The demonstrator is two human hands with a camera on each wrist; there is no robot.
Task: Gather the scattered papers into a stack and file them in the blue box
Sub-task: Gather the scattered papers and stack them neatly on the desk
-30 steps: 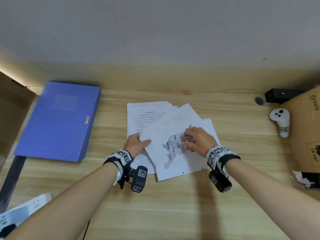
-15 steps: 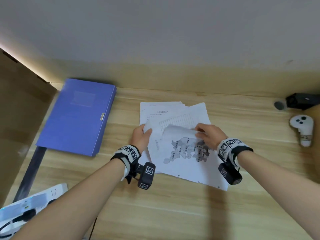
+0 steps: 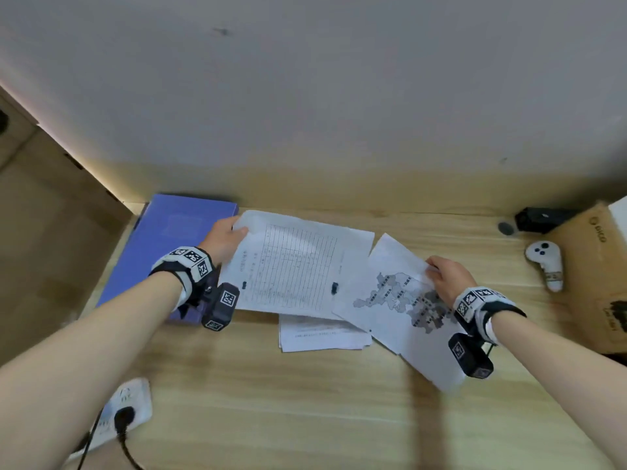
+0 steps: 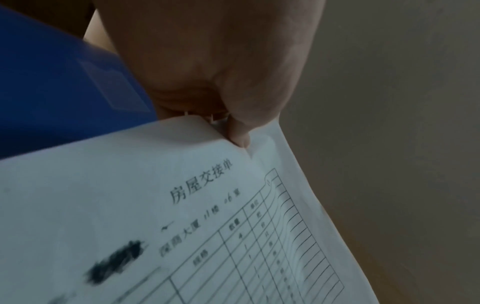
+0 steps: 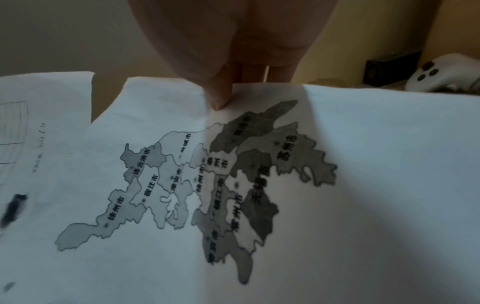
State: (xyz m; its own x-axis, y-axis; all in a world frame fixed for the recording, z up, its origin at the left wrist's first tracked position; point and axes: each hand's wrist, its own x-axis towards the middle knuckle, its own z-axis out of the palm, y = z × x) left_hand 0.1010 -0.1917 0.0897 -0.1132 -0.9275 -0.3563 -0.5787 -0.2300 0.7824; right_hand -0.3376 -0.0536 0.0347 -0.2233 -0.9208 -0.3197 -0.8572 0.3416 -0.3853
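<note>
Head view: the left hand (image 3: pixel 225 239) pinches the form (image 3: pixel 291 266) by its far corner, just right of the blue box (image 3: pixel 169 252). Further right, the right hand (image 3: pixel 448 278) pinches the map (image 3: pixel 400 300). More papers (image 3: pixel 322 334) lie on the counter (image 3: pixel 305 401) beneath.

Left wrist: thumb (image 4: pixel 240 131) clamps the form's edge.

Right wrist: thumb (image 5: pixel 221 92) presses the map's edge. The sheets look light, limp and crease-prone; edges are probably the best hold.

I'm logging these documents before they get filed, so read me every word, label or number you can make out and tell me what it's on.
"房屋交接单": heading of the table sheet pinched by the left hand.
"苏州市", "宿迁市", "徐州市": regions on the map sheet pinched by the right hand; other region names are blurred.
Table sheet's handwritten line and cells: blurred.
Cardboard box print: too blurred.
Lower sheets on the desk: too small.
</note>
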